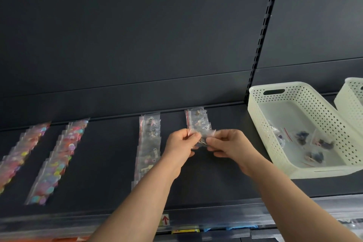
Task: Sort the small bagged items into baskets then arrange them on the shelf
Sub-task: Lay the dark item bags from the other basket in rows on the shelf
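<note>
Pinched between both hands: one small clear bag [203, 138], gripped by the left hand [181, 141] at the left edge and by the right hand [227, 143] at the right edge. Held just over the dark shelf [106, 163], at the near end of a short row [197, 120] of like bags begun against the far wall. Contents too blurred to identify.

Step judged in hand: arranging on the shelf.

Already laid out to the left: a longer row [149, 143] of clear bags, then two rows of coloured-piece bags [57, 161]. Set to the right: a cream basket [306, 92], a few dark-item bags [302, 137] left inside. Cut off at the right edge: a second basket [351, 92].

Next move judged to call for: lowering the bag flat, overlapping the nearest bag of the short row, red seal strip kept to the left, then release with both hands.
</note>
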{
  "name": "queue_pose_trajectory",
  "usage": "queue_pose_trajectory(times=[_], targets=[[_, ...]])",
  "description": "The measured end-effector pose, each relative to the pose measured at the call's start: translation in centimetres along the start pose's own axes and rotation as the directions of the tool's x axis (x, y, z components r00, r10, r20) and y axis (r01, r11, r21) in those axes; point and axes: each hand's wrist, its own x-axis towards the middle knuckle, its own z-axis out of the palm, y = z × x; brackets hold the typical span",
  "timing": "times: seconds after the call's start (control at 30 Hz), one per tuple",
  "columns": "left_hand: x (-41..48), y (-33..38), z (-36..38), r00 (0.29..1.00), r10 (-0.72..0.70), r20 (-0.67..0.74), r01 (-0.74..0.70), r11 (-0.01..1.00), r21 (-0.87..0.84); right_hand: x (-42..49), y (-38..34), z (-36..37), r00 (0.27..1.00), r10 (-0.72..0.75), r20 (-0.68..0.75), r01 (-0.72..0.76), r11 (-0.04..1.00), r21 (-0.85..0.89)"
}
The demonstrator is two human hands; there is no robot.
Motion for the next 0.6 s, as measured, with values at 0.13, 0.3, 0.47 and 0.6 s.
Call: queue_pose_trajectory(times=[0.13, 0.3, 0.47, 0.6], targets=[[0.0, -0.9, -0.4, 0.995, -0.087, 0.042, 0.087, 0.996, -0.015, 0.1, 0.7, -0.3, 0.998, 0.021, -0.059, -0.022, 1.0, -0.022], [0.4, -2.2, -0.2, 0.993, -0.111, -0.041, 0.113, 0.992, 0.051, 0.4, 1.5, -0.3, 0.993, 0.031, -0.113, -0.051, 0.981, -0.185], [1.7, -2.8, 0.6, 0.981, -0.027, -0.193, 0.057, 0.987, 0.153, 1.7, 1.8, 0.5, 0.952, -0.122, -0.281, 0.028, 0.948, -0.316], [3.2, -3.2, 1.0, 0.97, 0.021, -0.243, 0.051, 0.956, 0.288, 2.3, 1.9, 0.9, 0.925, -0.177, -0.336, 0.041, 0.926, -0.375]])
